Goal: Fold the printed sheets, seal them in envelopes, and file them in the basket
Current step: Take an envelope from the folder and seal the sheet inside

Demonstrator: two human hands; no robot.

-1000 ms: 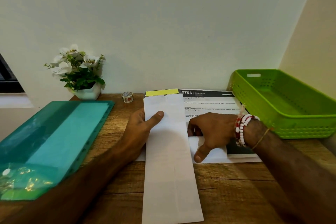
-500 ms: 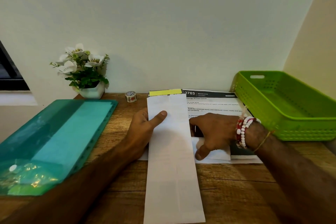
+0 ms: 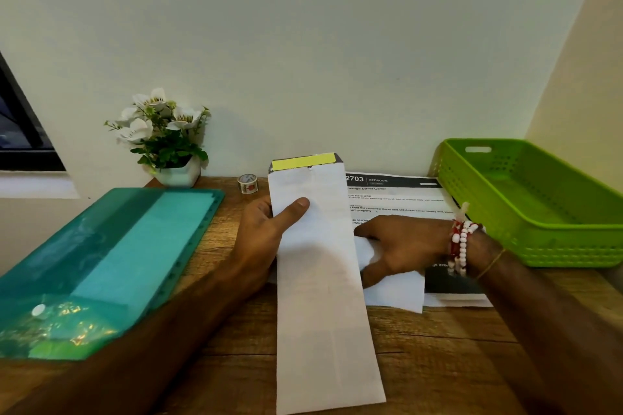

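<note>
A long white envelope (image 3: 323, 296) with a yellow adhesive strip on its open flap runs from the table's back toward me. My left hand (image 3: 266, 232) holds its left edge, thumb on top. A folded white sheet (image 3: 394, 290) lies to the right of the envelope, and my right hand (image 3: 401, 246) grips it with curled fingers. Under them lies a printed sheet (image 3: 397, 199) headed "2703 Bedroom". The green plastic basket (image 3: 526, 199) stands at the right with nothing visible inside.
A teal plastic folder (image 3: 111, 263) covers the table's left side. A white pot of artificial flowers (image 3: 168, 145) and a small tape roll (image 3: 247, 183) stand by the back wall. The wooden table (image 3: 438, 357) is bare near me at the right.
My right hand has lifted the folded sheet's edge and drawn it slightly rightward. My left hand has raised the envelope's far end a little. The view has tilted up.
</note>
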